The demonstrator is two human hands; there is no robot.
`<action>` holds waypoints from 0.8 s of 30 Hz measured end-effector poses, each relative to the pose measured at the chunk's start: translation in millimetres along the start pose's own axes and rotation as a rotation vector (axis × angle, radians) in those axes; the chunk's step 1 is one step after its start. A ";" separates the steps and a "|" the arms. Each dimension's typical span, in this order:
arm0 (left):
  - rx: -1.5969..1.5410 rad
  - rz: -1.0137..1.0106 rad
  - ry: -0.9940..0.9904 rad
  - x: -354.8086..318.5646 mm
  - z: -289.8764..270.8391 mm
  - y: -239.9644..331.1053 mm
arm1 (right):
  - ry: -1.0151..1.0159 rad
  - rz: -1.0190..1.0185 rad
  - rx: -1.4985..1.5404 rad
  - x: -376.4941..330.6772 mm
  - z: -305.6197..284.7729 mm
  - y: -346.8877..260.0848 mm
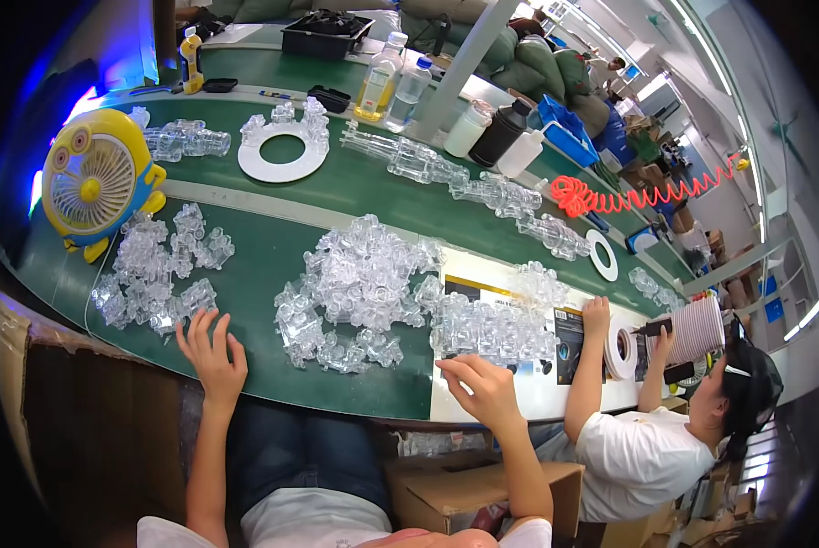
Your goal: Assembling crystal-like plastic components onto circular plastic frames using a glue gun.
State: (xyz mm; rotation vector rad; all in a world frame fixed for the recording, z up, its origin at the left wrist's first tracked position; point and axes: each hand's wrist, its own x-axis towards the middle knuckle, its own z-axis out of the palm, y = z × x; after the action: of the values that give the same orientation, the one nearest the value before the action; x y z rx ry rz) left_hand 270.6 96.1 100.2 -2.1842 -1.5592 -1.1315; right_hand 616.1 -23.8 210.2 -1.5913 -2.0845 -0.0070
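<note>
My left hand (212,352) lies flat on the green table (254,274) with fingers spread, empty, just below a heap of clear plastic parts (158,269). My right hand (478,384) hovers with fingers curled loosely at the table's near edge, holding nothing, right under a flat row of clear plastic parts (491,329) on a white sheet. A larger pile of the same clear parts (359,283) sits between my hands.
A yellow cartoon desk fan (94,178) stands at the left. White rings (281,155), bottles (391,82), a black tray (325,35) and a red coiled hose (647,194) lie farther back. A co-worker in a white shirt (647,457) sits at my right, handling a tape roll (621,352). A cardboard box (464,493) sits below.
</note>
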 end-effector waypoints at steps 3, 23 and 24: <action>0.006 0.016 -0.008 -0.2 0.1 1.8 | 0.006 0.005 0.000 -2.7 -2.4 2.2; -0.353 0.029 0.080 27.0 -22.8 -10.4 | 0.153 0.394 -0.081 -48.1 -97.8 -47.0; -0.344 0.049 0.093 30.3 -29.1 -9.0 | 0.189 0.460 -0.124 -68.1 -108.3 -55.5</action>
State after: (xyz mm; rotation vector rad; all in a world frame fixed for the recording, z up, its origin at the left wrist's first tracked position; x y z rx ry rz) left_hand 253.6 104.2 138.8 -2.3205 -1.3466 -1.5591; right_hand 620.6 -135.4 293.7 -2.0261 -1.5665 -0.1241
